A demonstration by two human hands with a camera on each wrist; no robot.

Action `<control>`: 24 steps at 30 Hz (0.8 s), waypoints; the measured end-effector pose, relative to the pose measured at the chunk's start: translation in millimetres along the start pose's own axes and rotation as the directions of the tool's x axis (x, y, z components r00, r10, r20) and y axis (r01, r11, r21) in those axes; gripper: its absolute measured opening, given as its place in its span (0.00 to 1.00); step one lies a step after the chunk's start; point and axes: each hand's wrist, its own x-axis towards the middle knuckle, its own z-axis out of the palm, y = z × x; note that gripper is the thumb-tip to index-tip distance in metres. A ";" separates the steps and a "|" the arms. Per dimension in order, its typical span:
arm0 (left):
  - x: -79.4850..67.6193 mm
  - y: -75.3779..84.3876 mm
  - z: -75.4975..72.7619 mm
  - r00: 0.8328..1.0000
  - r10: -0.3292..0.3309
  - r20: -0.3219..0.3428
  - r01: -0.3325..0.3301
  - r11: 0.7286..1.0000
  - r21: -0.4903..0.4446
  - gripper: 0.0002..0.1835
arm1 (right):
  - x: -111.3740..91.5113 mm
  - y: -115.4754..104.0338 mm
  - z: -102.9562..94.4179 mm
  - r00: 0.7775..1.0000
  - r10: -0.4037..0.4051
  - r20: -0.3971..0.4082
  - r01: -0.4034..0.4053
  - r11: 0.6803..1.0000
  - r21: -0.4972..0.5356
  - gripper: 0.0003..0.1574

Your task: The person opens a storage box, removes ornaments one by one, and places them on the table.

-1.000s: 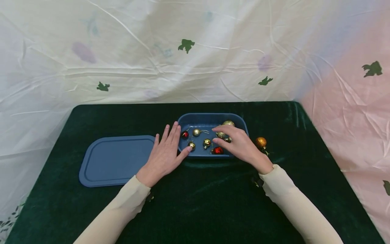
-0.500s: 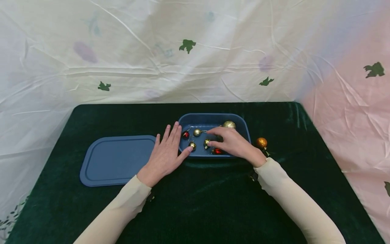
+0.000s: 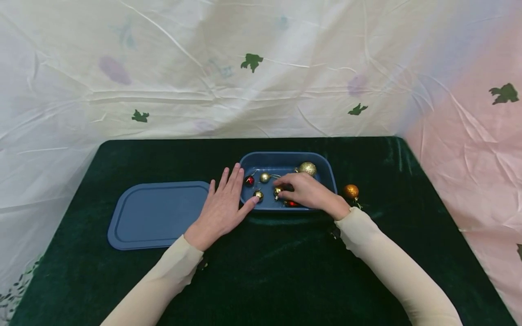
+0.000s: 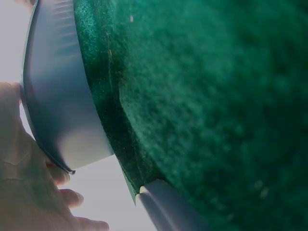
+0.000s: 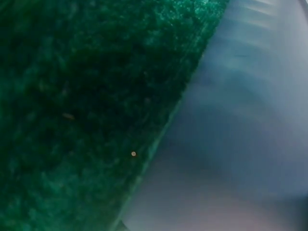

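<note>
A blue rectangular box [image 3: 281, 154] holds several small Christmas baubles. My left hand [image 3: 220, 204] rests with straight fingers on the box's left rim; in the left wrist view that hand [image 4: 26, 178] lies along the box's edge. Inside the box, my right hand [image 3: 311, 192] pinches a small shiny gold bauble [image 3: 277, 192] between thumb and fingers. A red bauble [image 3: 291, 204] is partly hidden under this hand. A glittery gold bauble [image 3: 307, 169] lies behind it. Near my left thumb are another gold bauble [image 3: 258, 195], a dark red one [image 3: 249, 180] and a pale gold one [image 3: 264, 177].
A flat blue lid [image 3: 157, 215] lies left of the box on the dark green velvet cloth [image 3: 261, 271]. An orange glittery bauble [image 3: 351, 191] sits on the cloth just right of the box. Pale fabric [image 3: 183, 77] hangs behind the table.
My right hand has moved left and down inside the box, its fingers closing on the small gold bauble. The glittery gold bauble shows more fully. My left hand has stayed in place.
</note>
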 end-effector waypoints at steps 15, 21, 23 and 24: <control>0.3 0.7 -1.3 1.000 -0.011 0.013 0.011 1.000 -0.014 0.51 | -21.8 -2.9 -11.4 0.977 -0.036 -0.209 0.058 0.993 0.099 0.22; 0.6 1.1 -1.4 1.000 -0.014 0.012 0.014 1.000 -0.014 0.51 | -35.2 -3.7 -15.6 0.955 -0.036 -0.295 0.079 0.988 0.136 0.22; 0.7 1.0 -1.2 1.000 -0.016 0.014 0.016 1.000 -0.015 0.50 | -39.7 -4.3 -17.5 0.947 -0.034 -0.321 0.082 0.987 0.138 0.22; 0.7 1.0 -1.1 1.000 -0.017 0.014 0.017 1.000 -0.016 0.50 | -41.8 -4.6 -18.4 0.942 -0.033 -0.333 0.085 0.986 0.140 0.22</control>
